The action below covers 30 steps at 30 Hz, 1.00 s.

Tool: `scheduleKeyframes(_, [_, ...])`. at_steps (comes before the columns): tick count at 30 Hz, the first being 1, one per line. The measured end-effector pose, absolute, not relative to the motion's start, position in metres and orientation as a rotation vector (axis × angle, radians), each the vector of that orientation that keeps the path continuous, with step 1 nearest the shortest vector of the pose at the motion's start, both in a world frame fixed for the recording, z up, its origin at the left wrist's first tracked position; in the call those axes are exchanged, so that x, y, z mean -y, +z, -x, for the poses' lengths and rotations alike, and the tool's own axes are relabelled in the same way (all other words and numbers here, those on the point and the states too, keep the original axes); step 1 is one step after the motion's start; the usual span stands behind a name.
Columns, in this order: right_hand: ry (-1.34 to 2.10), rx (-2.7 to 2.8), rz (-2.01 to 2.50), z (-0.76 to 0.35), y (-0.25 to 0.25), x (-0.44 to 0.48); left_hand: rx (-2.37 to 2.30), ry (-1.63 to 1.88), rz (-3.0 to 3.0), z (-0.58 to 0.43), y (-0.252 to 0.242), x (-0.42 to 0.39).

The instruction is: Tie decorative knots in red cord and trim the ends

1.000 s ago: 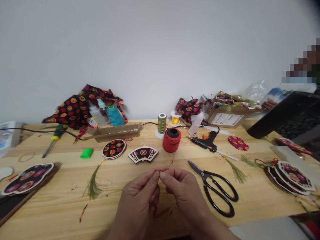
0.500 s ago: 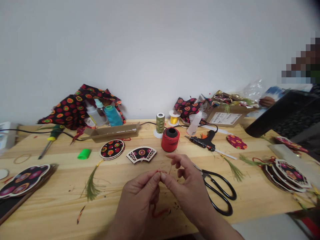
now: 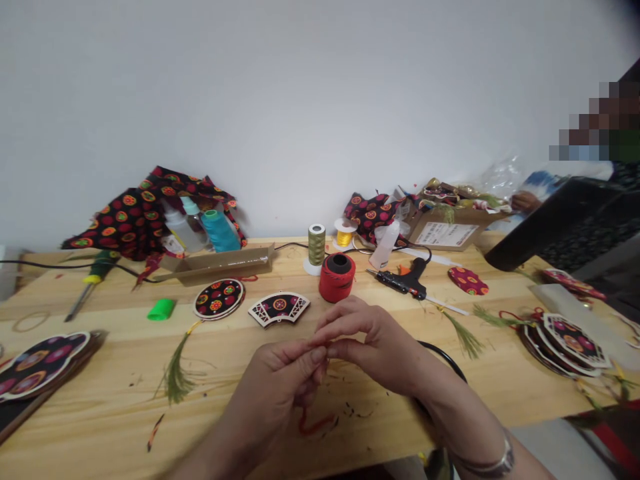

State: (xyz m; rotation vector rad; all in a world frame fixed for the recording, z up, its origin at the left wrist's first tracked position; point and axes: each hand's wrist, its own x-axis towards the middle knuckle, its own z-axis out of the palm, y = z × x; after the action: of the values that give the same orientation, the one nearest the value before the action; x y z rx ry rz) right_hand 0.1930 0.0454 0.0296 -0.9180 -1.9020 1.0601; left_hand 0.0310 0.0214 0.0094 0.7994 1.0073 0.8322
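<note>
My left hand [image 3: 285, 377] is closed in a pinch, and a red cord [image 3: 316, 425] trails from beneath it over the wood. My right hand [image 3: 377, 343] meets it fingertip to fingertip, thumb and fingers pinched at the same spot; the cord between the fingertips is mostly hidden. Just beyond the hands sits a spool of red cord [image 3: 336, 280]. A fan-shaped ornament [image 3: 279, 309] with patterned fabric and a pale lattice frame lies ahead of my left hand. Black-handled scissors [image 3: 445, 353] are largely covered by my right forearm.
A glue gun [image 3: 406, 279] lies right of the red spool. Green thread [image 3: 317, 247] and yellow thread [image 3: 344, 235] stand behind. Left are a round tasselled ornament [image 3: 219, 298], a green cap [image 3: 161, 309] and a screwdriver [image 3: 90, 287]. Stacked ornaments [image 3: 575, 343] lie right; a person sits beyond.
My right hand has turned over and come in against the left fingertips, its raised fingers now lowered. Its forearm now hides most of the scissors. The view has shifted slightly.
</note>
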Motion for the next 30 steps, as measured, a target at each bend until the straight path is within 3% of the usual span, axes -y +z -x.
scheduleKeyframes(16, [0.929,1.815,1.015,-0.187,0.025,-0.05,-0.855,0.847,-0.73,-0.028,0.012,-0.027])
scheduleKeyframes(30, [0.793,1.741,1.083,-0.193,0.045,-0.067,-1.017,0.918,-0.931,-0.031,0.01,-0.037])
